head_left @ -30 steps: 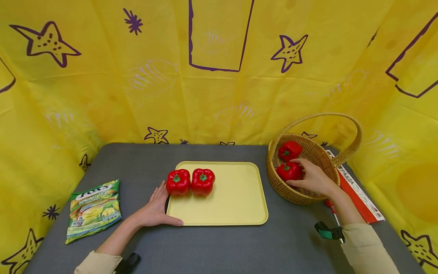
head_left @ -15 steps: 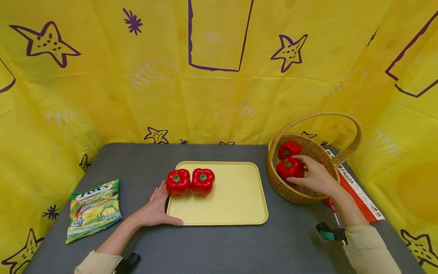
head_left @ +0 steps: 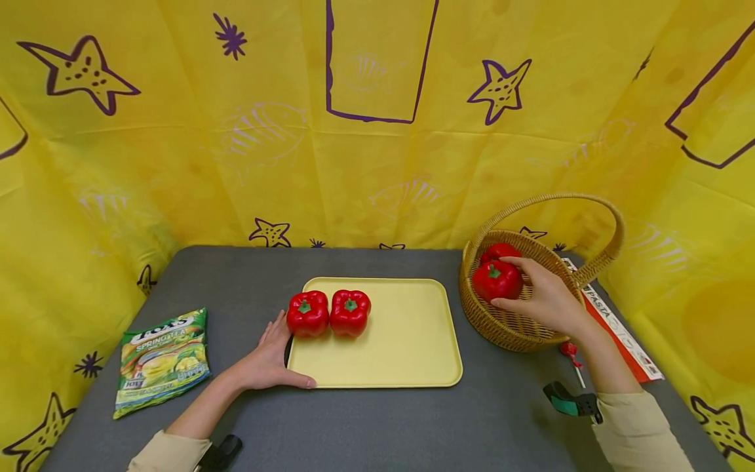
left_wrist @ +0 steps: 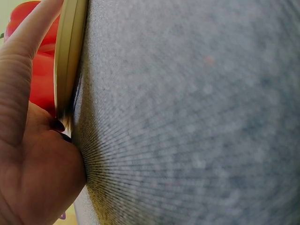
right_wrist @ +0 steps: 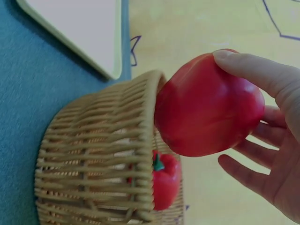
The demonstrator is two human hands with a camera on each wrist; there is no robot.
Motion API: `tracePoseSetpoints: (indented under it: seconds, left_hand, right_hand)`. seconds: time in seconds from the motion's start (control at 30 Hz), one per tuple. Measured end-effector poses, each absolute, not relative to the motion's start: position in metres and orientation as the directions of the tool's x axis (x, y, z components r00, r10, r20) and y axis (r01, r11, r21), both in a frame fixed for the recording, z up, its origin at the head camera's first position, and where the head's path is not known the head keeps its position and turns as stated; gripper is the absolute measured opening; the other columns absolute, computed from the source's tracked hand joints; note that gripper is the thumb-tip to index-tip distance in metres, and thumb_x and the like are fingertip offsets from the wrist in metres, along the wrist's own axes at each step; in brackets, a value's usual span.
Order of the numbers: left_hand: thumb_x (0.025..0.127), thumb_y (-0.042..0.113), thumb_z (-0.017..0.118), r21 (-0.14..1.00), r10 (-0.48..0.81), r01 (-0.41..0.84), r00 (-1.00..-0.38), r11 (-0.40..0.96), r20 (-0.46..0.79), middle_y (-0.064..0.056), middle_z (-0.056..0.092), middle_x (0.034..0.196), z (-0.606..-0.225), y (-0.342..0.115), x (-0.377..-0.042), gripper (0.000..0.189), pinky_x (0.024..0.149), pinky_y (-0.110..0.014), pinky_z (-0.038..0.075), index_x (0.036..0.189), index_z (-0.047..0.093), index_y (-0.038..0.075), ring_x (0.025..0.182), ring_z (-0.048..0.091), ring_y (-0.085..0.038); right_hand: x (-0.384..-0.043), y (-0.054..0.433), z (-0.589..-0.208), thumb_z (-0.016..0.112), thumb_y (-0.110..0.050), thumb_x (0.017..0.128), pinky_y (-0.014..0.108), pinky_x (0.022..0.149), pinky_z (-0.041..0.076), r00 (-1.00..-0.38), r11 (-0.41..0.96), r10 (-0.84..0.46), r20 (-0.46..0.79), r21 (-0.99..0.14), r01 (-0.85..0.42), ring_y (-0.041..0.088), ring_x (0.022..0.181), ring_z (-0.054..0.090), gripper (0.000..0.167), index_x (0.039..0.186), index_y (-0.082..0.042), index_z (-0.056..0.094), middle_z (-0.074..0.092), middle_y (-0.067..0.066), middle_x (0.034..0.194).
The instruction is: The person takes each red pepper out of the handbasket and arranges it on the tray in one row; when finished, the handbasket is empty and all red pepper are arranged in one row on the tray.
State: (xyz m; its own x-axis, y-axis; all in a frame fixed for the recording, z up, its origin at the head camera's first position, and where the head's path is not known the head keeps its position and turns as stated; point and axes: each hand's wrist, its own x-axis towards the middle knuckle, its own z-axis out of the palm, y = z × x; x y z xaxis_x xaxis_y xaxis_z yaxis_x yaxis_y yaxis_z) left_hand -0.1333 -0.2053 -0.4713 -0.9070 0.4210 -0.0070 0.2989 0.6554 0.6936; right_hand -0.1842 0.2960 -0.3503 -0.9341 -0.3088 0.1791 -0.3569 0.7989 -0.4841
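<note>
My right hand (head_left: 545,297) grips a red bell pepper (right_wrist: 211,105) between thumb and fingers, at the rim level of the wicker basket (right_wrist: 93,154). Inside the basket sits a second red bell pepper (right_wrist: 166,180), partly covered by the held one in the head view. My left hand (head_left: 268,364) lies at the left corner of the pale yellow tray (head_left: 401,341), fingers straight along its side and thumb on the front rim. Two more red bell peppers, a left one (head_left: 307,314) and a right one (head_left: 350,313), stand side by side on the tray's left part.
A green candy bag (head_left: 162,364) lies on the grey table left of my left hand. Right of the basket are a red and white pasta pack (head_left: 622,341) and a red lollipop (head_left: 569,351). The basket's tall handle (head_left: 554,196) arches over it. A yellow curtain hangs behind.
My right hand has lifted the bell pepper up from the basket's inside, so that it now covers more of the pepper behind. The left hand and the tray have stayed still.
</note>
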Motion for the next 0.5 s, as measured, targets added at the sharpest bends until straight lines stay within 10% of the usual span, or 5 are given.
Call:
tracePoseSetpoints:
  seconds: [0.5]
  left_hand:
    - [0.063,0.055,0.084,0.696,0.421,0.298,-0.907,0.654,-0.007,-0.023,0.012,0.158,-0.471,-0.206,-0.133,0.127,0.107,-0.070,-0.001,0.154,0.012,0.003,0.143,-0.005,-0.049]
  right_hand:
    - [-0.180,0.272,-0.334,0.083,-0.038,0.077,0.056,0.085,0.051,-0.914,0.746,-0.340,0.219,-0.529,-0.405,0.037,0.110,0.058,0.076,0.138,-0.010,0.047,0.054,0.015,0.131]
